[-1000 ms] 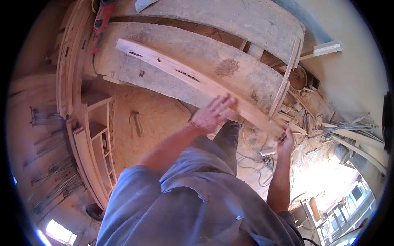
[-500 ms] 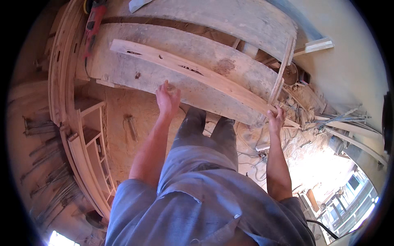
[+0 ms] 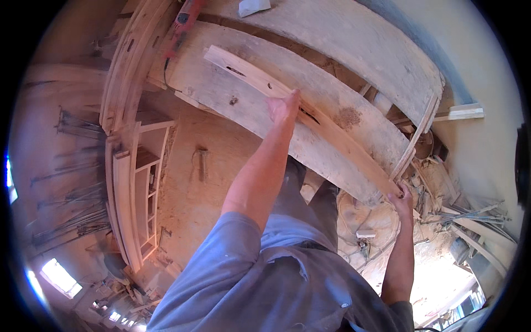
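Note:
A long, pale wooden plank point(image 3: 337, 130) with mortise slots and dark, rough hollows lies slantwise across the workbench point(image 3: 326, 160). My left hand point(image 3: 284, 106) grips the plank near its middle, fingers over the near edge and covering part of the wood. At the plank's near right end, my right hand point(image 3: 403, 200) is closed on the tip, with the thumb and fingers around it. The bench's worn grey boards show on both sides of the plank.
A red power tool point(image 3: 182, 25) with a cord rests at the bench's far left. A whitish block point(image 3: 254, 6) sits on the far board. Stacked timbers point(image 3: 133, 61) and a wooden frame point(image 3: 150, 188) stand at left. Offcuts and rods point(image 3: 470, 213) crowd the right.
My left hand has moved from the bench's near edge up onto the plank and taken hold of it. My right hand stays at the plank's right end. The whole view has turned leftward.

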### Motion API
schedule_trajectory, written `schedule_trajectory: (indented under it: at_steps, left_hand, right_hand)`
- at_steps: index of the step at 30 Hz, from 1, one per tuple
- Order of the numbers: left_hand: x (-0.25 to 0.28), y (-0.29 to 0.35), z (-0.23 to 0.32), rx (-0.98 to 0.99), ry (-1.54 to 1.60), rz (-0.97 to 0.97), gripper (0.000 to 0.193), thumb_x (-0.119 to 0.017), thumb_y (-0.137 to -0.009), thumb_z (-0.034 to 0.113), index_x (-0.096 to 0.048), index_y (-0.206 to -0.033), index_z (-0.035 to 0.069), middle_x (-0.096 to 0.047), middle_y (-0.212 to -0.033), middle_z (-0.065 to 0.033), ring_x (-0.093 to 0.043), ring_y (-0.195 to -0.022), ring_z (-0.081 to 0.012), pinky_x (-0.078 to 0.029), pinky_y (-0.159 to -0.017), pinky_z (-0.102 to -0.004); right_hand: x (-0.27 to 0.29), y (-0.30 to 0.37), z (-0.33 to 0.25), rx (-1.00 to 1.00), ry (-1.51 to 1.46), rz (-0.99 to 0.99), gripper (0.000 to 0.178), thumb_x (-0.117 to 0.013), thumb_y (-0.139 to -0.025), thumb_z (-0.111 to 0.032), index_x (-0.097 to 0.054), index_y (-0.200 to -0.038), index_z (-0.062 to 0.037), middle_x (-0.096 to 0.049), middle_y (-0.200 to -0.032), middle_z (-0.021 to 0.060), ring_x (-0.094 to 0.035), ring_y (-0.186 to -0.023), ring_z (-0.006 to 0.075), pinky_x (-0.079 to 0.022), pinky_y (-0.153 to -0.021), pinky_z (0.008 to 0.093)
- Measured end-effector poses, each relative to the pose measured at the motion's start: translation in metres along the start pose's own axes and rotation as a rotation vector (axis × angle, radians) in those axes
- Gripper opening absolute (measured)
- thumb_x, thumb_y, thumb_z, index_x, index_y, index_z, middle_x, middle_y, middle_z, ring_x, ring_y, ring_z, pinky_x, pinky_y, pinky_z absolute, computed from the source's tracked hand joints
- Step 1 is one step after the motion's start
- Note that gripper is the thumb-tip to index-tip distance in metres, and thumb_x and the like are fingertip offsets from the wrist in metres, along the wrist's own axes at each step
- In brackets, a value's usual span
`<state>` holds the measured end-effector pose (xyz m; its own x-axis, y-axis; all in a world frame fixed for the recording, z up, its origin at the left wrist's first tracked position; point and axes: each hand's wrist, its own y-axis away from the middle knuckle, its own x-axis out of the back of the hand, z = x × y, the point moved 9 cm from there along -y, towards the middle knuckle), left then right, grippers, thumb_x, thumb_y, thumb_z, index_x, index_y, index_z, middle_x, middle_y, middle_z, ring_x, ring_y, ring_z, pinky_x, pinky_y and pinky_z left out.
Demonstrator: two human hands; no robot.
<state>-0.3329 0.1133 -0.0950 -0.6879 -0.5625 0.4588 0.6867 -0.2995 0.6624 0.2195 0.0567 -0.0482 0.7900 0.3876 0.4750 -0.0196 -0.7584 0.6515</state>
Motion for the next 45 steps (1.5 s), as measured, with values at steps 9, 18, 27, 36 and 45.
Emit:
schedule_trajectory:
  at_steps: [9,18,27,36,45]
  left_hand:
    - [0.018,0.015,-0.074,0.182,0.831,-0.200,0.049,-0.066,-0.089,0.034,-0.055,-0.121,-0.001,-0.064,-0.115,-0.0161,-0.063,-0.103,-0.0313,-0.053,-0.089,-0.0464]
    - [0.030,0.086,-0.011,0.026,1.225,-0.433,0.060,-0.042,-0.100,0.057,-0.057,-0.124,0.004,-0.066,-0.109,-0.0200,-0.064,-0.094,-0.0370,-0.052,-0.084,-0.0528]
    - [0.071,0.071,-0.082,0.180,0.617,-0.323,0.032,-0.055,-0.101,0.031,-0.056,-0.121,0.006,-0.065,-0.104,-0.0171,-0.064,-0.091,-0.0286,-0.052,-0.078,-0.0439]
    - [0.006,0.102,-0.107,0.286,0.443,-0.470,0.037,-0.068,-0.092,0.033,-0.058,-0.118,0.010,-0.063,-0.107,-0.0095,-0.061,-0.097,-0.0262,-0.051,-0.081,-0.0419]
    - [-0.048,0.089,-0.069,0.178,0.489,-0.511,0.053,-0.070,-0.086,0.038,-0.054,-0.126,0.006,-0.062,-0.116,-0.0145,-0.061,-0.105,-0.0312,-0.051,-0.087,-0.0467]
  right_hand:
    - [-0.021,0.075,-0.026,0.151,0.657,0.009,0.076,-0.083,-0.063,-0.008,-0.054,-0.133,-0.0040,-0.059,-0.126,0.0189,-0.054,-0.123,0.0385,-0.042,-0.107,0.0453]
    - [-0.118,0.134,-0.060,0.192,0.317,-0.257,0.083,-0.083,-0.070,-0.021,-0.045,-0.142,-0.0055,-0.054,-0.136,0.0245,-0.051,-0.127,0.0436,-0.041,-0.106,0.0482]
    - [-0.135,0.121,0.001,0.227,0.562,-0.040,0.072,-0.077,-0.081,-0.038,-0.045,-0.134,-0.0013,-0.063,-0.116,0.0274,-0.064,-0.107,0.0432,-0.051,-0.089,0.0515]
    - [-0.124,0.126,-0.009,0.268,0.636,-0.070,0.059,-0.076,-0.076,-0.027,-0.052,-0.125,-0.0047,-0.063,-0.108,0.0245,-0.063,-0.100,0.0425,-0.051,-0.086,0.0506]
    - [-0.013,0.128,-0.069,0.397,0.671,0.296,0.074,-0.082,-0.063,-0.014,-0.053,-0.131,-0.0093,-0.061,-0.116,0.0134,-0.054,-0.116,0.0354,-0.040,-0.098,0.0478]
